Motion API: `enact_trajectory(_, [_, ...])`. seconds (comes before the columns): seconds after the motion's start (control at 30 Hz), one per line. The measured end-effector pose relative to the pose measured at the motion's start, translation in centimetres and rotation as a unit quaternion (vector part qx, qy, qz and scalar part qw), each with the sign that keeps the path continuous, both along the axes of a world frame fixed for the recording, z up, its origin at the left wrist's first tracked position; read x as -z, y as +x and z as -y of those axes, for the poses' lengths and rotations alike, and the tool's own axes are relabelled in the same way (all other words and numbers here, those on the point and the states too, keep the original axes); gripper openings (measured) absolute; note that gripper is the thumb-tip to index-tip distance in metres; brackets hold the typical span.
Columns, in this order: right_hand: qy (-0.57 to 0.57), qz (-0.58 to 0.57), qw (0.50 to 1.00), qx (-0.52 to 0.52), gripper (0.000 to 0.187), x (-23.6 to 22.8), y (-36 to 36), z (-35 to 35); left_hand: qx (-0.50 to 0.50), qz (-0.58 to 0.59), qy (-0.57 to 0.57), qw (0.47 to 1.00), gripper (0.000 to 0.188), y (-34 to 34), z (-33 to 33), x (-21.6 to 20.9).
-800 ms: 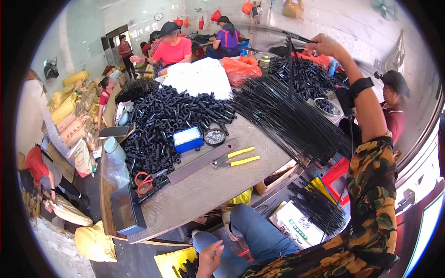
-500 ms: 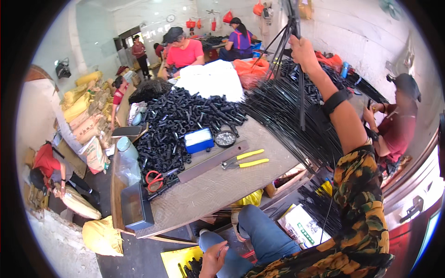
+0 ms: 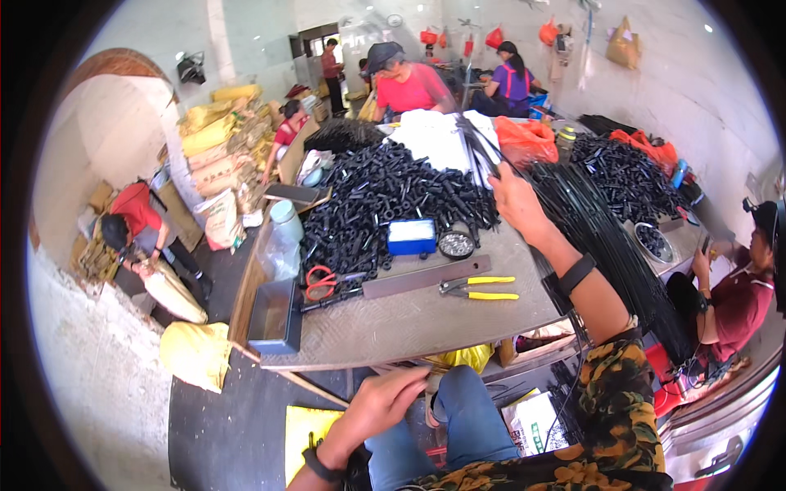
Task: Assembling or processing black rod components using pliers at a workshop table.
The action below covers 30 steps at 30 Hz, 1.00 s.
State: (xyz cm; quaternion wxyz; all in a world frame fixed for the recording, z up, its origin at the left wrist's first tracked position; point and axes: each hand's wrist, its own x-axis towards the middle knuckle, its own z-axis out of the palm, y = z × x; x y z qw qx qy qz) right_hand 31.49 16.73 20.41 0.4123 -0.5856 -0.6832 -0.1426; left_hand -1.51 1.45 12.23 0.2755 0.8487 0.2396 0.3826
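Observation:
My right hand reaches over the table and is closed on a bundle of thin black rods. The rods slant up and away from it, in front of the white sack. Close to my knees, my left hand hovers with its fingers stretched out and nothing visible in it. A long heap of thin black rods lies to the right of my right forearm. Left of my right hand spreads a big pile of short black tubular parts.
Pliers with yellow handles, a flat metal bar, red-handled scissors, a blue box and a round dish of small metal pieces lie on the table. A grey bin stands at its left corner. Several co-workers are around.
My right hand has come down from high up, and the rods with it now hang lower over the table. My left hand has risen from my lap and its fingers have straightened. The view has shifted.

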Motion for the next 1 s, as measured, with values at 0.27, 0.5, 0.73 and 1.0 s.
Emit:
enact_trajectory(0.27, [-0.054, 0.071, 0.988, -0.125, 0.015, -1.4, -12.2, 7.2, 0.027, 0.160, -0.167, 0.973, 0.036, 3.4, -2.3, -4.4])
enact_trajectory(0.5, [-0.110, -0.052, 0.966, -0.227, 0.025, 4.9, -18.1, 14.1, -0.158, 0.319, -0.241, 0.903, 0.037, 0.6, -3.3, -7.0])
enact_trajectory(0.73, [-0.462, -0.499, 0.514, -0.522, 0.022, 9.7, -21.4, 18.8, -0.166, 0.360, -0.350, 0.849, 0.031, -0.7, -2.3, -6.7])
enact_trajectory(1.0, [-0.325, -0.459, 0.667, -0.488, 0.029, 9.3, -18.0, 20.1, 0.089, 0.320, -0.424, 0.843, 0.032, 0.1, -0.8, -7.9])
